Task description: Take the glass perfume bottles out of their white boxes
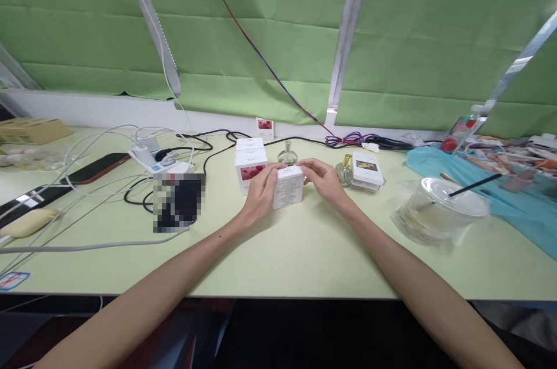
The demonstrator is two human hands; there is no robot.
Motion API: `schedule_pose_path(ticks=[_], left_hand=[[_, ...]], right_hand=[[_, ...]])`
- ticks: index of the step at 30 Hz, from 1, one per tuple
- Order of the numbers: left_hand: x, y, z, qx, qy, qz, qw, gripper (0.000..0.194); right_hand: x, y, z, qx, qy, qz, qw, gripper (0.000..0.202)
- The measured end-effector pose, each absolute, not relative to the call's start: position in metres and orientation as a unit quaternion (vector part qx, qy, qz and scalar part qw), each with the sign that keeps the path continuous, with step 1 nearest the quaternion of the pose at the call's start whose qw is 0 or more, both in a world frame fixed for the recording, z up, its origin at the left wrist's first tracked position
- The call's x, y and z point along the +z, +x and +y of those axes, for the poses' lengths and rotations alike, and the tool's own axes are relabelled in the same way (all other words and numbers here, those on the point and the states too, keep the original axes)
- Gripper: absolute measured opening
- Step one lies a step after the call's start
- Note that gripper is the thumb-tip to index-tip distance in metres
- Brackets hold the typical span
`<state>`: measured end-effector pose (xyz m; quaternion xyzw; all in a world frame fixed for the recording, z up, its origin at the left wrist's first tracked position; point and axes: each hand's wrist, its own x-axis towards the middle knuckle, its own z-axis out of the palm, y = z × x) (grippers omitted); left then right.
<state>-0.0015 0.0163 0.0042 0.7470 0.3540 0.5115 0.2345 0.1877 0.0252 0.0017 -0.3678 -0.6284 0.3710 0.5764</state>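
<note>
A small white box (288,190) with fine print on its near side stands upright on the table between my hands. My left hand (260,188) grips its left side, fingers at the top edge. At its upper right corner, the fingers of my right hand (322,178) pinch the box. Just behind it stands a glass perfume bottle (287,155). Several white boxes with a red flower picture (251,172) are lined up left of my left hand. To the right of my right hand are a gold-topped glass bottle (344,172) and white boxes (366,169), the upper one lying flat.
A plastic cup with a black straw (452,201) stands at the right, by a blue plastic sheet (487,201). Cables, a power strip (163,165) and phones (98,167) spread over the left. One more flower-picture box (264,126) is at the wall.
</note>
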Motion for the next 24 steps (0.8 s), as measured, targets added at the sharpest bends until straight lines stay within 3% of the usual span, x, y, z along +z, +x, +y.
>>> schedule_pose_path(ticks=[24], left_hand=[[0.0082, 0.0, 0.0135, 0.499, 0.758, 0.375, 0.19, 0.028]], right_hand=[[0.0043, 0.1863, 0.0226, 0.368, -0.361, -0.65, 0.558, 0.025]])
